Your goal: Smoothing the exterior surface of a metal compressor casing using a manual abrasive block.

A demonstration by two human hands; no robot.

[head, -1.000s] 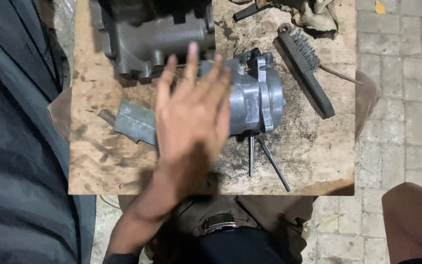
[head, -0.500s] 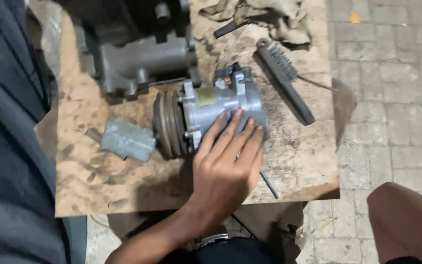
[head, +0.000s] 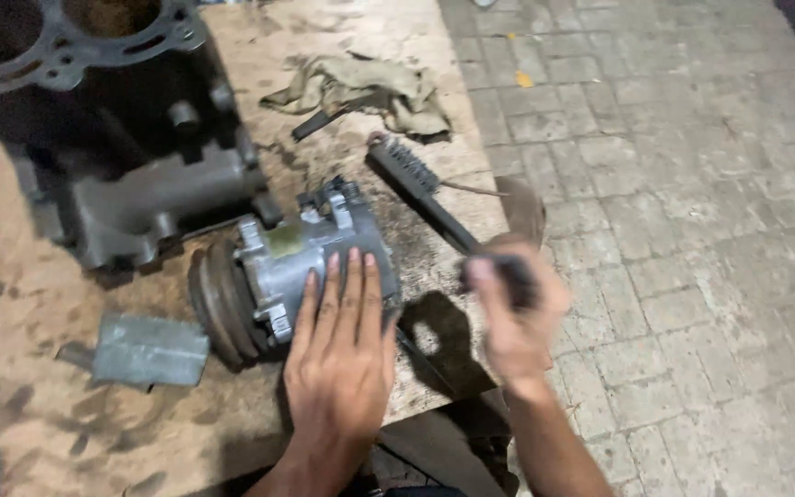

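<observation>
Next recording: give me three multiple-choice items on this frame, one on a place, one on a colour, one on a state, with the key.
1. Where does the rag lie?
A. Beyond the brush on the board
B. On the paving
C. Under the compressor

2. What colour is the compressor body?
A. Red
B. Silver-grey
C. Yellow

3. What is the right hand doing?
A. Resting flat and empty
B. Gripping the wire brush handle
C. Holding the rag

Key: 1 A, the rag sits crumpled at the board's far end. 2 B, bare grey metal shows. 3 B, fingers close round the handle, while the left hand lies flat on the compressor.
</observation>
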